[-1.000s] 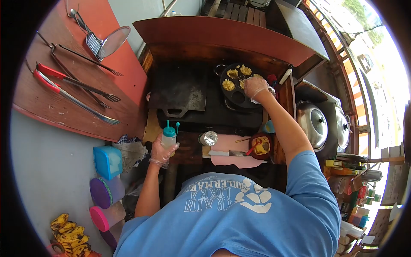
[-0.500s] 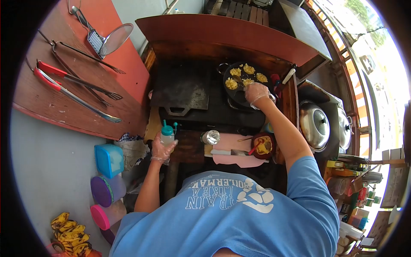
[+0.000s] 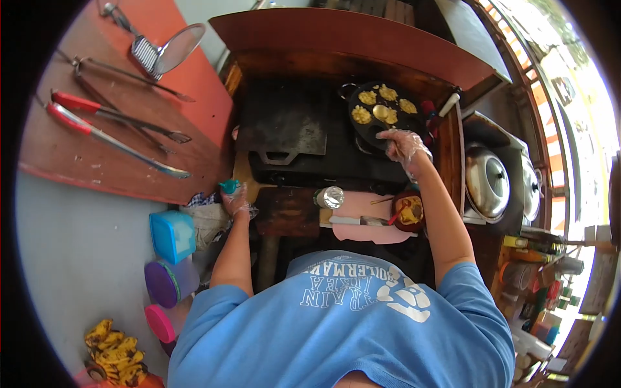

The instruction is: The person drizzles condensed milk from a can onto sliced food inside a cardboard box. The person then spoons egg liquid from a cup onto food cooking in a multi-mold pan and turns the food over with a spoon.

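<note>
My left hand (image 3: 237,200), in a clear plastic glove, is closed around a squeeze bottle with a teal cap (image 3: 228,186) at the left end of the counter. Most of the bottle's body is hidden by the fingers. My right hand (image 3: 407,150), gloved too, grips a spoon (image 3: 380,112) at the near edge of a dark round pan (image 3: 371,134). The spoon's bowl lies over one of several yellow, lumpy portions of food (image 3: 387,92) in the pan's hollows. Part of its handle is covered by my fingers.
A black griddle plate (image 3: 278,123) lies left of the pan. Nearer me are a foil-topped container (image 3: 332,197), a knife (image 3: 365,221) on a pink sheet (image 3: 362,204), and a brown bowl (image 3: 409,212) of yellow food. Tongs (image 3: 123,145) hang at left; a lidded steel pot (image 3: 486,181) stands right.
My left hand has moved left and away from me with the squeeze bottle, lowering it beside the counter's left end. My right hand has drawn back slightly, the spoon staying over the pan.
</note>
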`<state>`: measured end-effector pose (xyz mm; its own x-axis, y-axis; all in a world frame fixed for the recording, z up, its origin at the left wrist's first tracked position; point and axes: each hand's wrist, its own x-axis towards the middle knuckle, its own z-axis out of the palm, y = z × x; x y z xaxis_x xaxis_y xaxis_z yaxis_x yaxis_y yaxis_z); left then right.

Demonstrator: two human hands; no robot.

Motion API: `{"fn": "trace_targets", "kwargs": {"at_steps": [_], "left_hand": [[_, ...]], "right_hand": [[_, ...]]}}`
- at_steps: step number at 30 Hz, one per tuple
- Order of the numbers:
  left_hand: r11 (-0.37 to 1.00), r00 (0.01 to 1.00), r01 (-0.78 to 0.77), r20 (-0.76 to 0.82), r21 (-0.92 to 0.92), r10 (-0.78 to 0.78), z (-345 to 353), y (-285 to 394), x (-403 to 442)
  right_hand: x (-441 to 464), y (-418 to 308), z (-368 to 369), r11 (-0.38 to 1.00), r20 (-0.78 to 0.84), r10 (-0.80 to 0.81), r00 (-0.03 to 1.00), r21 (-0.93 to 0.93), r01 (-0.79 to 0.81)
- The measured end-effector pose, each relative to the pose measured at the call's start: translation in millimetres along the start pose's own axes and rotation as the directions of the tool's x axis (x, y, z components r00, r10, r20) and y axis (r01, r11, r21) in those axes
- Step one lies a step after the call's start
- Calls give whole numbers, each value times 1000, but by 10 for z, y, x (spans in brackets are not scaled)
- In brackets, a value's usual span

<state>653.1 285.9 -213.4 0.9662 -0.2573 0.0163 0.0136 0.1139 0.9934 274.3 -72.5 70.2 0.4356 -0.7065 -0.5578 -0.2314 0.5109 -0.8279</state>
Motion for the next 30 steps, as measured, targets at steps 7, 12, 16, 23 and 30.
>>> {"fn": "trace_targets", "kwargs": {"at_steps": [7,12,16,23,30], "left_hand": [[963,993,112,-58,247,-101,-8,-33,70],[879,999,21,28,476,-39,-14,376,-351],[945,996,-45,88,323,18,-261,253,-730],[935,673,-306,736,179,79,1062,2151,-2189],[820,521,-571,753,-44,402,2120,2209,-2323]], "right_hand": [[-386,191,124,959,53,17,998,280,-31],[-696,347,205,918,62,92,994,381,-108],[-744,704,172,768,270,53,961,604,-212],[-1033,938,599,747,447,160,880,528,-404],[-975,990,557,828,324,141,936,479,-291]]}}
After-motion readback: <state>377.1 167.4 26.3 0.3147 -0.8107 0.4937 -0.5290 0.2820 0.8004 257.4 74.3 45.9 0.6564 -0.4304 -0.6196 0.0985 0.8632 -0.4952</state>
